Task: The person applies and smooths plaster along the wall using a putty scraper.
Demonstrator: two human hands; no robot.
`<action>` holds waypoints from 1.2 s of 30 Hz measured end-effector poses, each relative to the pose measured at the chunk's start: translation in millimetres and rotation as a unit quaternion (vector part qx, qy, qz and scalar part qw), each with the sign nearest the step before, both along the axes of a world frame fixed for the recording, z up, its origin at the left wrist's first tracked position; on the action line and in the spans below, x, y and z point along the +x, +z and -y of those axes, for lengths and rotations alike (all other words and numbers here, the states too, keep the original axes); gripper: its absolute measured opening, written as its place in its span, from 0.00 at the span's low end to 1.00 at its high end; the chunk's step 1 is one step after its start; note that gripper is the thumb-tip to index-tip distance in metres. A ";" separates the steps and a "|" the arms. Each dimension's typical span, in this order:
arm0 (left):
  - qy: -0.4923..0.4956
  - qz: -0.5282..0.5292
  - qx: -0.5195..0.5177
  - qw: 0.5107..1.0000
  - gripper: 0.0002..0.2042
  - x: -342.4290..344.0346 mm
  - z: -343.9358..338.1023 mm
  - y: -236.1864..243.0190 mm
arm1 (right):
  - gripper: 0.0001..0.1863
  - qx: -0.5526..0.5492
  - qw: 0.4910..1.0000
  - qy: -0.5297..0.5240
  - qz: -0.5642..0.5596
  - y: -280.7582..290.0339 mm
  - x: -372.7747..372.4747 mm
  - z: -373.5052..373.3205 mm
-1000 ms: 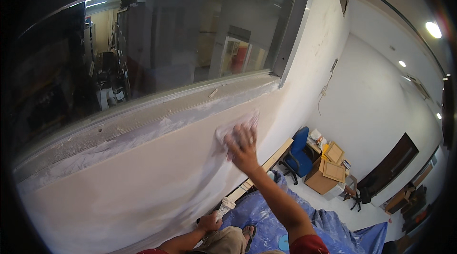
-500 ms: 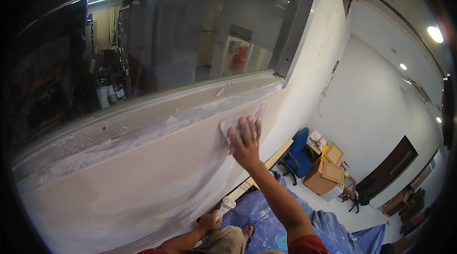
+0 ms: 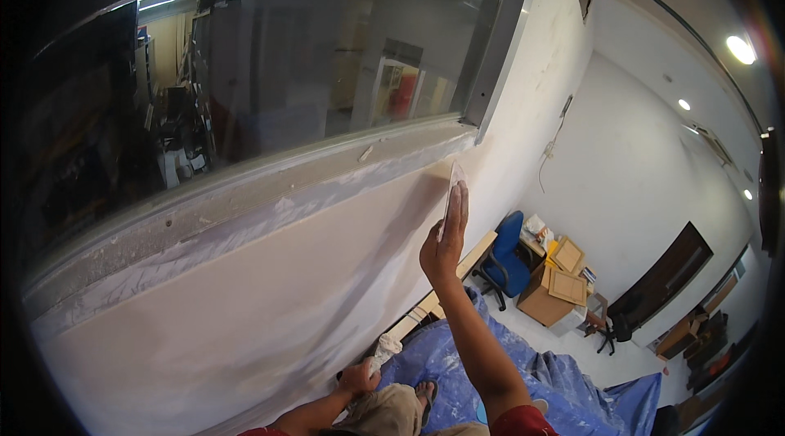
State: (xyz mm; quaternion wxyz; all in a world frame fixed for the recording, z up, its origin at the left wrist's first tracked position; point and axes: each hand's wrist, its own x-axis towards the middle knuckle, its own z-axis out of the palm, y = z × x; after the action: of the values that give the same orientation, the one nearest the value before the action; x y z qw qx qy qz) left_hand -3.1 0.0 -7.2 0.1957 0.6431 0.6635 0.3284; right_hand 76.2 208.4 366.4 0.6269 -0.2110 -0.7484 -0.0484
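My right hand grips a thin, dusty sandpaper sheet, turned almost edge-on and standing off the wall. The fingers lie straight along its side, with the thumb hidden behind it. A shadow of hand and sheet falls on the pale, smooth wall below the window ledge. Low down by my knee, my left hand is closed around a whitish, crumpled bundle that looks like a cloth; its lower part is hidden by the fingers.
A dusty ledge runs beneath the dark window. Blue plastic sheeting covers the floor by my sandalled foot. Wooden planks lie along the wall base. Farther right stand a blue office chair and a cardboard box.
My right hand has lifted the sandpaper sheet off the wall, turned it edge-on and moved slightly right and up. The left hand stays low with its bundle. The view has shifted slightly.
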 end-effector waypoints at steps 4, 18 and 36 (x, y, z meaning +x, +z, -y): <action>-0.005 0.010 0.017 1.000 0.24 1.0 -2.8 -0.7 | 0.40 -0.081 0.996 -0.007 0.036 -33.6 -23.7 23.6; 0.006 -0.003 -0.028 1.000 0.27 -0.8 1.0 7.1 | 0.37 0.144 0.976 -0.083 0.139 6.9 40.9 -42.8; 0.011 -0.031 -0.146 0.989 0.32 4.3 -6.3 3.3 | 0.21 -0.404 0.904 0.082 -0.110 -121.1 125.6 67.3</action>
State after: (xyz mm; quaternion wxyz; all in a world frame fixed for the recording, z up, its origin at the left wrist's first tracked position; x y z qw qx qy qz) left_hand 1.2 6.3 -3.9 0.2636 0.6103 0.7168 0.2102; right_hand 201.7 141.1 245.3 0.5682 -0.3879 -0.6446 0.3334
